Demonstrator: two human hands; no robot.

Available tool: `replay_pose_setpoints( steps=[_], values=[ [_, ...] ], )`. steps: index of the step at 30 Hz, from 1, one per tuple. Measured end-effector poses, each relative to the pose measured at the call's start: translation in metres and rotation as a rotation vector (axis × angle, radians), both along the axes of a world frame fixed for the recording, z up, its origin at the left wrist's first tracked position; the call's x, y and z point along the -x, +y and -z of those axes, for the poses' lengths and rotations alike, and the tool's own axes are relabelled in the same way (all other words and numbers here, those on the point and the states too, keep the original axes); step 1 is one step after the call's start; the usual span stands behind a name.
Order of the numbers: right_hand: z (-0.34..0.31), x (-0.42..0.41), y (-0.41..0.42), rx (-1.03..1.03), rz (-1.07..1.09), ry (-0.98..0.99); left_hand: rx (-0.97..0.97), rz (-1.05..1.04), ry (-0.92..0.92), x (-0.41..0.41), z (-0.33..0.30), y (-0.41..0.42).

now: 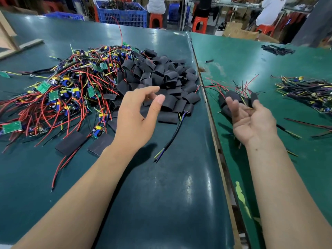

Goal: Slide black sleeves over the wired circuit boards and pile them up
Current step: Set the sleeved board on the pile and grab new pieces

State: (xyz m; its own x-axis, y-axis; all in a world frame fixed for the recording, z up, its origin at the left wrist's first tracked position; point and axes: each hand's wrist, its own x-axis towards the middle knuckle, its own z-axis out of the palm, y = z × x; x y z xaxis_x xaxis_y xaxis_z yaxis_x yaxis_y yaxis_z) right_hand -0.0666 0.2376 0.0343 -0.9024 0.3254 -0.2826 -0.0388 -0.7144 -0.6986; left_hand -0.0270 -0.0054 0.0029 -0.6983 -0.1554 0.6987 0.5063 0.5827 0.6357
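A heap of black sleeves (pixel 161 78) lies mid-table, with a tangle of wired circuit boards (pixel 59 90) to its left. My left hand (pixel 136 112) hovers over the near edge of the sleeve heap, fingers loosely spread and holding nothing. My right hand (pixel 251 119) is palm up over the right table, fingers relaxed, just behind a small pile of sleeved boards (pixel 233 99) whose red and black wires stick up. One sleeved board with a black cable (pixel 172 133) lies near the heap's front.
A second bundle of wired boards (pixel 309 94) lies at the far right. A raised seam (pixel 212 123) divides the dark mat from the green table. Loose flat sleeves (pixel 70 143) lie at front left. Blue crates (pixel 122 13) and orange stools stand beyond the table.
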Motion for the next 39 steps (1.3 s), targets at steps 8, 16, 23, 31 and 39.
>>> replay_pose_setpoints(
  steps=[8, 16, 23, 31, 39],
  values=[
    [0.003, -0.008, -0.011, -0.448, -0.248, -0.195, 0.238, -0.251, -0.062, 0.007, 0.002, -0.018],
    [0.006, -0.012, -0.035, -0.836, -0.188, 0.051, 0.263, -0.768, -0.58, 0.013, 0.003, -0.063],
    [0.012, -0.015, -0.039, -0.951, -0.237, 0.103, 0.168, -0.773, -0.552, 0.014, 0.002, -0.067],
    [0.011, -0.017, -0.039, -0.976, -0.251, 0.105, -0.061, -0.744, -0.241, 0.011, -0.009, -0.07],
    [0.002, -0.025, -0.046, -0.801, -0.521, 0.173, 0.114, -0.341, 0.481, -0.005, -0.017, -0.027]
  ],
)
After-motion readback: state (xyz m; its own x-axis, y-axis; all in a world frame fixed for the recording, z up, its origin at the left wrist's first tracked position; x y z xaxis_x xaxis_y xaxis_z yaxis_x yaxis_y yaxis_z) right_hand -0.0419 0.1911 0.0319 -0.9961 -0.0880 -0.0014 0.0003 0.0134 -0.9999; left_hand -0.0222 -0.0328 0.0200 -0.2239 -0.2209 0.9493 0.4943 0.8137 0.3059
